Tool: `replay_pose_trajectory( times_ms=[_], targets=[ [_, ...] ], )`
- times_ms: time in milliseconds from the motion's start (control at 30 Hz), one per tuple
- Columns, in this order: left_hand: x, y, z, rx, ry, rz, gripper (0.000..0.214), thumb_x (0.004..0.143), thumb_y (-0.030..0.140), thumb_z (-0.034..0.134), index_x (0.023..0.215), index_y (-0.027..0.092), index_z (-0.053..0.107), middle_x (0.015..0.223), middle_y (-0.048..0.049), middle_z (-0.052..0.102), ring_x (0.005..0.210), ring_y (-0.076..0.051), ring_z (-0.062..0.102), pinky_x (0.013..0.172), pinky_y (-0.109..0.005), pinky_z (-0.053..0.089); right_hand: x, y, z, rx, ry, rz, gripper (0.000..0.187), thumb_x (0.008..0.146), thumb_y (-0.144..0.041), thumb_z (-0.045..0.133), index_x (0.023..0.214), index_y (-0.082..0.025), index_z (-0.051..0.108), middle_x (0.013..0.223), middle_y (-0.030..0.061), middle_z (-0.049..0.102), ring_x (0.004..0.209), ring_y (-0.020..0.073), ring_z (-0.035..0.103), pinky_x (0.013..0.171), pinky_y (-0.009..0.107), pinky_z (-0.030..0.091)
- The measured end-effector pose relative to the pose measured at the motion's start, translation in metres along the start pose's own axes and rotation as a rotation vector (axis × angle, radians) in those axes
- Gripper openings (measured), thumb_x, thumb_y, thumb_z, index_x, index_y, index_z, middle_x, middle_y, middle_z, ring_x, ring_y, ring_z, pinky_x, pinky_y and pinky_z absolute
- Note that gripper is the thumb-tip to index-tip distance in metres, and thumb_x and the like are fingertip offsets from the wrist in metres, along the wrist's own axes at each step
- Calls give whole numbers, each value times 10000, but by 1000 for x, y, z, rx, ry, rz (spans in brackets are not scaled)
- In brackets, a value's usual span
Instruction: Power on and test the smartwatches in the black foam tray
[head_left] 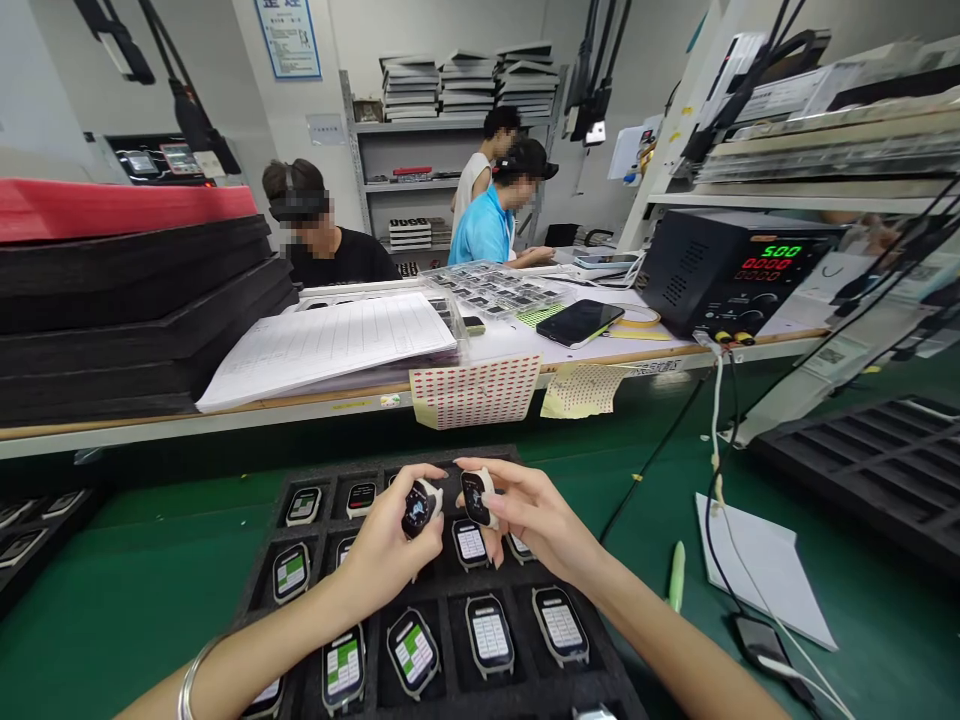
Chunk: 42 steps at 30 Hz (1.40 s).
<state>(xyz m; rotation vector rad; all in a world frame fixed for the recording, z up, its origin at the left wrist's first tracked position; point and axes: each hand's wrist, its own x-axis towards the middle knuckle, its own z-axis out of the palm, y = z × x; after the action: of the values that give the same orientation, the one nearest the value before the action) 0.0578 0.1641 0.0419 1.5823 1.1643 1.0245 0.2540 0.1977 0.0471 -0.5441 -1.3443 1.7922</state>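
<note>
My left hand (pixel 386 545) is closed around a small white watch body with a dark screen (pixel 417 506), held just above a black foam tray (pixel 450 590). My right hand (pixel 529 515) pinches a second white watch body (pixel 475 497) right beside the first one. The tray lies on the green mat directly under both hands. Its pockets hold several watch bodies with lit screens, some showing green blocks (pixel 414 652) and others white grids (pixel 490 634).
A green pen (pixel 676 576), a white paper sheet (pixel 761 565) and a phone on a cable (pixel 761 640) lie to the right. More black trays sit at far left and right. The raised shelf carries papers, sticker sheets, a phone and a power supply (pixel 731 270). Three people work behind it.
</note>
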Motion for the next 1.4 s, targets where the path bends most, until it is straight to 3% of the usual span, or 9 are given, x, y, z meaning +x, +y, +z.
replay_pose_trajectory(
  times_ms=[100,167,333,433,633,967,1167,1400],
  targets=[
    [2,4,-1,-195,-50,-70,444,815,253,596,1219,214,416,860,-12,574,487,-100,515,406,-224,451,1,-1,0,25,-11,5,427,870,-225,631,1282,-153,547,789,64,672,584,169,682,529,247,567],
    [2,9,-4,-388,-77,-138,493,777,246,648,1206,175,417,943,-61,591,653,-161,611,482,-252,509,1,-2,-1,44,-1,17,429,890,-230,598,1304,-157,515,895,96,674,671,202,703,556,261,571],
    [-1,18,-11,-698,-64,-206,398,805,144,561,1182,150,435,1071,-132,638,997,-251,625,840,-383,517,4,-5,-6,51,29,42,316,909,-237,560,1215,-158,553,1026,126,646,658,186,684,501,246,549],
    [-1,10,-13,-686,-50,-190,433,803,104,524,1216,164,412,1031,-118,673,1012,-255,624,893,-422,484,5,-4,-6,42,46,31,358,894,-227,573,1243,-162,525,1066,143,647,616,173,675,462,233,533],
    [2,-7,-12,-614,-88,-116,442,817,115,497,1250,175,438,1046,-110,667,1009,-267,618,852,-437,508,2,-2,-1,-5,87,33,509,868,-205,585,1354,-170,440,1078,148,661,598,188,690,440,242,538],
    [-2,-4,-13,-629,-86,-130,404,811,108,502,1207,190,496,992,-87,669,981,-248,621,796,-372,534,-1,3,3,-45,73,0,481,867,-213,597,1333,-187,482,1055,125,670,606,194,705,438,239,540],
    [-4,-4,-12,-607,-102,-112,364,830,121,510,1185,200,511,971,-78,663,983,-255,622,785,-381,544,-1,4,6,-149,127,-22,454,856,-243,643,1283,-164,509,987,110,685,525,153,677,391,200,499],
    [-3,-4,-14,-617,-90,-89,315,853,183,569,1164,214,532,1033,-77,661,987,-254,636,845,-418,541,-5,1,5,-150,91,-24,437,897,-334,573,1309,-202,511,1003,107,692,596,199,695,420,244,514]
  ],
)
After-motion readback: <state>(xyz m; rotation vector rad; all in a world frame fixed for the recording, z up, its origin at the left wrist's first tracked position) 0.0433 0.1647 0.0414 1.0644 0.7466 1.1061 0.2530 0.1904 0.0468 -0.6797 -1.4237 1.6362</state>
